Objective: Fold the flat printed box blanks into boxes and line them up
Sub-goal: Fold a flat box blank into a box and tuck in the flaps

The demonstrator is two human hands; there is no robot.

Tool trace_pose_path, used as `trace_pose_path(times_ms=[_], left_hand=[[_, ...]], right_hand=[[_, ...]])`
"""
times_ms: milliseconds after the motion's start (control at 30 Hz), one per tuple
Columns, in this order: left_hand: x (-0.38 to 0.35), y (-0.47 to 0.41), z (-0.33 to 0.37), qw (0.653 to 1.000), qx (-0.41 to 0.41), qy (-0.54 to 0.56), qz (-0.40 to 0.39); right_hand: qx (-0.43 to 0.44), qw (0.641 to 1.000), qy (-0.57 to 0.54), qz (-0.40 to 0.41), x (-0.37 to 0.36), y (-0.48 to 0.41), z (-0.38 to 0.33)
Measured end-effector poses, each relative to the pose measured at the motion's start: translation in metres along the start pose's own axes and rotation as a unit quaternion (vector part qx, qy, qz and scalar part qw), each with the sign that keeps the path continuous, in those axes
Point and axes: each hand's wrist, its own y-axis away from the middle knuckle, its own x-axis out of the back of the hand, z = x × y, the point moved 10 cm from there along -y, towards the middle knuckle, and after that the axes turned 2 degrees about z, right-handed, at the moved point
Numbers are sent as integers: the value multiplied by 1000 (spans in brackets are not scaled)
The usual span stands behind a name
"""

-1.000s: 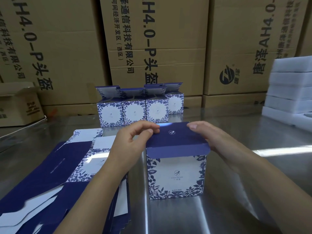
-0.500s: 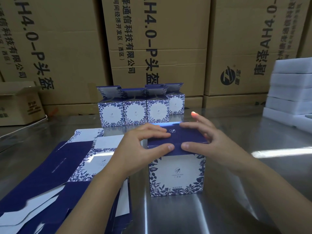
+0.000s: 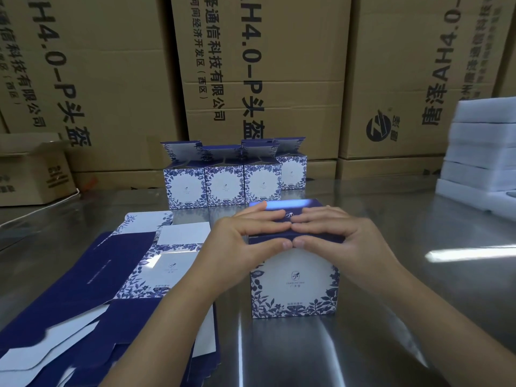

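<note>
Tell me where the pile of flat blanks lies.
Head view: the pile of flat blanks lies left on the steel table, beside the box being closed.

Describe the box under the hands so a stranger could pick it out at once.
Start at the steel table before the wall of brown cartons. Nearer than the row of four open-topped boxes, right of the flat blanks, stands one blue-and-white box. It alone has its dark blue lid down, left hand and right hand pressing it.
</note>
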Motion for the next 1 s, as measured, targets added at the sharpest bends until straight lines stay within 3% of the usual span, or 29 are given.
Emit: trace_pose_path(times_ms=[200, 433, 700, 867, 1000], left_hand=[[-2, -3, -5, 1000, -4, 6, 12], [-3, -3, -2, 999, -14, 14, -28], [0, -4, -8, 999, -12, 33, 17], [-2, -5, -7, 999, -8, 34, -7], [5, -5, -11, 998, 10, 69, -4]], right_hand=[[-9, 999, -16, 26, 1, -2, 4], [-23, 1000, -15, -11, 1, -3, 7], [-19, 999, -33, 19, 2, -4, 10], [-29, 999, -24, 0, 1, -6, 10], [-68, 994, -84, -8, 8, -5, 19]])
